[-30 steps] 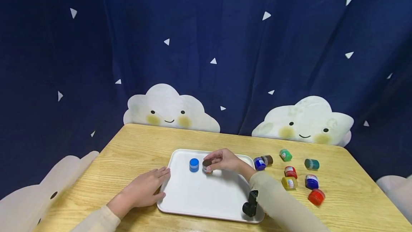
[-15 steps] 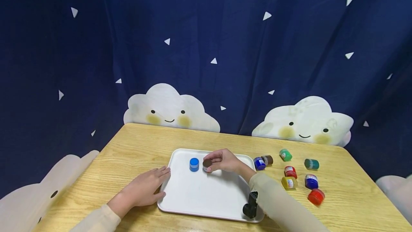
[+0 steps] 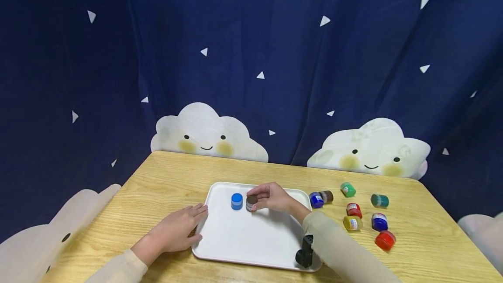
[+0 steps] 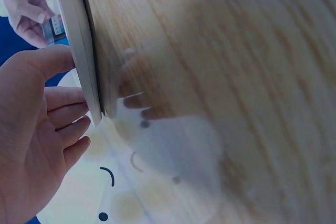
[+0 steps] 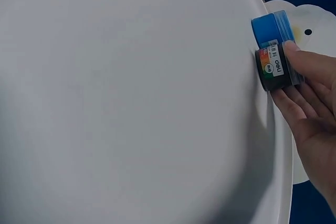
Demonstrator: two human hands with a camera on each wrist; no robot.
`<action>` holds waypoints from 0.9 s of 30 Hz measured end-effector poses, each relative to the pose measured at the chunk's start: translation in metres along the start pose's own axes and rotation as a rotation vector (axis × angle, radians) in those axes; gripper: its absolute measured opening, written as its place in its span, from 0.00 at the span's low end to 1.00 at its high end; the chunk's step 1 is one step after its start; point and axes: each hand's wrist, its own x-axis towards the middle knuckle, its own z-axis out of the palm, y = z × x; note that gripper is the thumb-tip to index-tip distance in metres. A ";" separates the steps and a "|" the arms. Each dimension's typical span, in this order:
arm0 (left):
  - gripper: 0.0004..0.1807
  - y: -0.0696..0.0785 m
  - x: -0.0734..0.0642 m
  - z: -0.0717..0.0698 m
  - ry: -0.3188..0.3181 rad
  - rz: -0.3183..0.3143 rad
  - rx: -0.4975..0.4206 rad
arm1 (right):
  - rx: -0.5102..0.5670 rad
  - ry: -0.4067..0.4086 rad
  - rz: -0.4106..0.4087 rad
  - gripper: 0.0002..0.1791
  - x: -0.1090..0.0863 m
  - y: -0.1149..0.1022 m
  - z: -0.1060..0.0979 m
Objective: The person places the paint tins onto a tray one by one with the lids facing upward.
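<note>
Jar with brown lid point(image 3: 251, 203), pinched by the right hand point(image 3: 273, 198), stands on the white tray's point(image 3: 247, 239) far half, as does a blue jar point(image 3: 236, 201). The left hand point(image 3: 180, 228), fingers relaxed, touches the tray's left edge.

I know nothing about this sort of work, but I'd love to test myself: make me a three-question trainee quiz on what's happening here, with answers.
1. Multiple choice: which jar does the right hand hold?
a) the yellow jar
b) the brown jar
c) the green jar

2. True or false: the left hand is gripping a jar.

3. Fill in the gap: on the white tray, the jar right beside the held one has a ____ lid.

Key:
1. b.
2. False; the left hand is at the tray's edge, with no jar in it.
3. Blue; the blue jar stands there upright.
</note>
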 end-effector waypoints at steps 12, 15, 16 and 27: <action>0.34 -0.002 0.001 0.002 -0.014 -0.007 0.000 | -0.056 -0.022 -0.009 0.27 -0.004 -0.003 -0.003; 0.34 -0.002 0.001 0.002 -0.015 -0.007 -0.009 | -0.073 -0.030 -0.028 0.27 -0.010 -0.004 -0.008; 0.34 -0.002 0.001 0.002 -0.016 -0.008 -0.013 | -0.081 -0.031 -0.032 0.27 -0.012 -0.004 -0.010; 0.35 -0.003 0.000 0.002 0.000 0.006 -0.009 | -0.217 -0.011 -0.088 0.23 -0.048 -0.007 -0.041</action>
